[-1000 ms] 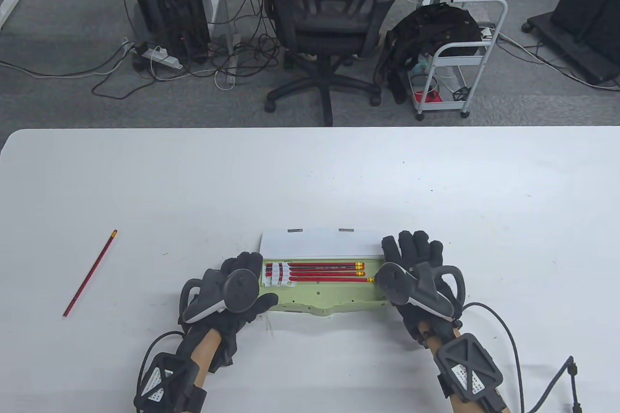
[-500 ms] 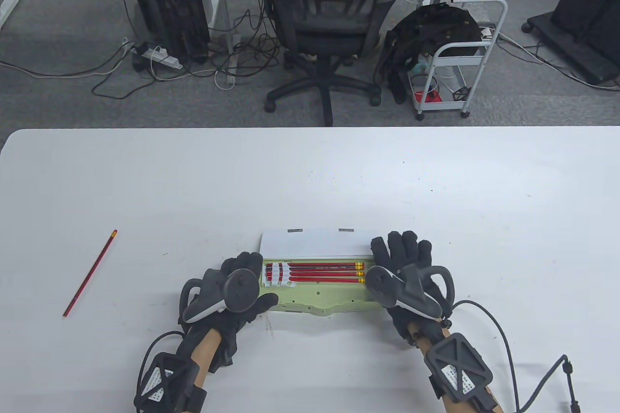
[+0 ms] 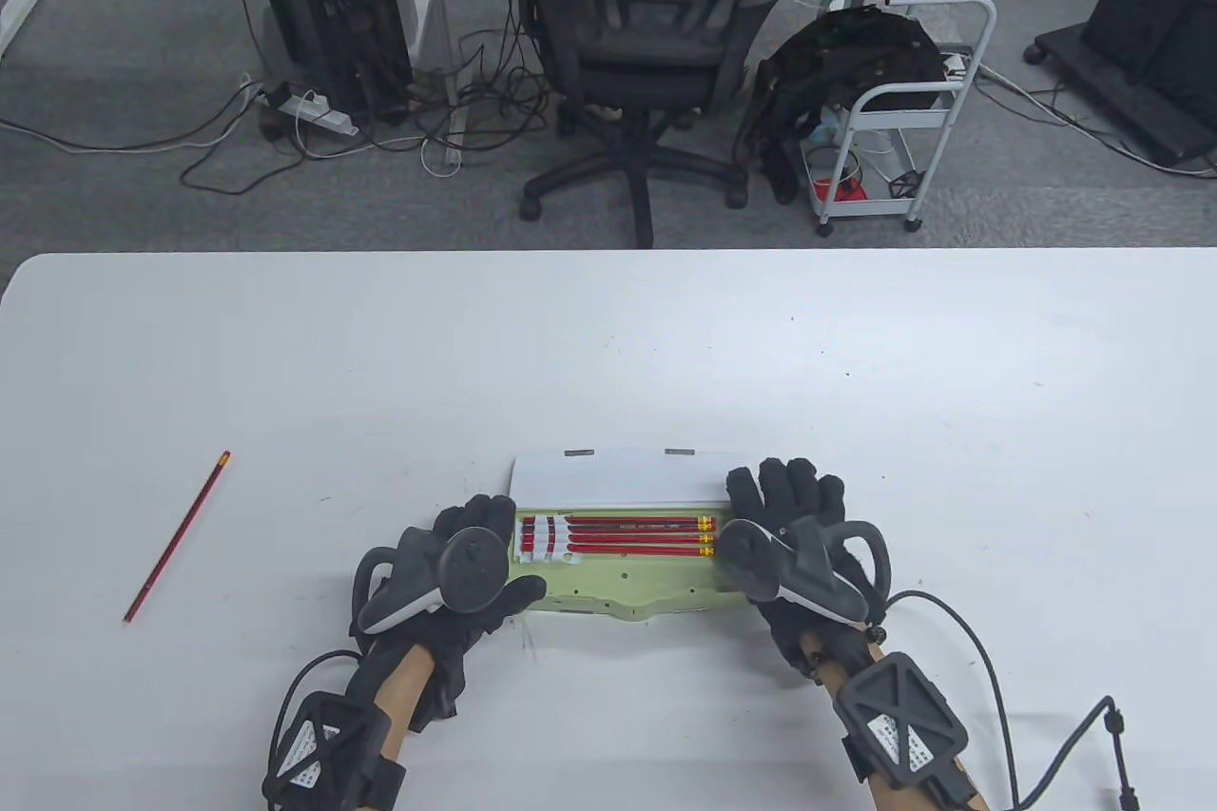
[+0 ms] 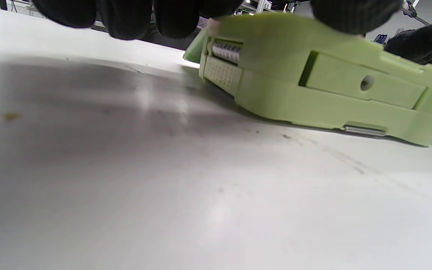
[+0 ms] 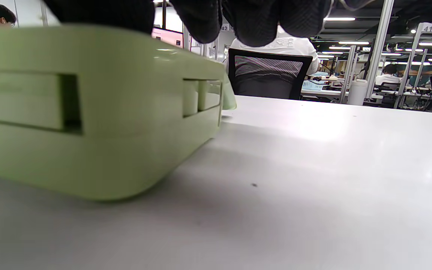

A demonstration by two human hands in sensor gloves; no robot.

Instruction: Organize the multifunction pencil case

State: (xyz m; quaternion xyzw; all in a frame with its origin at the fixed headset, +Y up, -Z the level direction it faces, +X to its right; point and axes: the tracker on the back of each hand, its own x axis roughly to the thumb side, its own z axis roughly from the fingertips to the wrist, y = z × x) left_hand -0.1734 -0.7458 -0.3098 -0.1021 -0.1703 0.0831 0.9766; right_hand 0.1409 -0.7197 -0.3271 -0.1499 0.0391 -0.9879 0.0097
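A light green pencil case lies open near the table's front edge, its white lid folded back. Three red pencils lie side by side in its tray. My left hand rests on the case's left end, thumb on the front wall; the case also shows in the left wrist view. My right hand lies over the case's right end, fingers spread flat; the case's corner fills the right wrist view. A loose red pencil lies far left on the table.
The white table stretches wide behind the case. Beyond its far edge stand an office chair, a white cart and computer towers on the floor.
My right hand has slid left onto the case's right end, covering the pencil ends there. The left hand, the case and the loose pencil have not moved.
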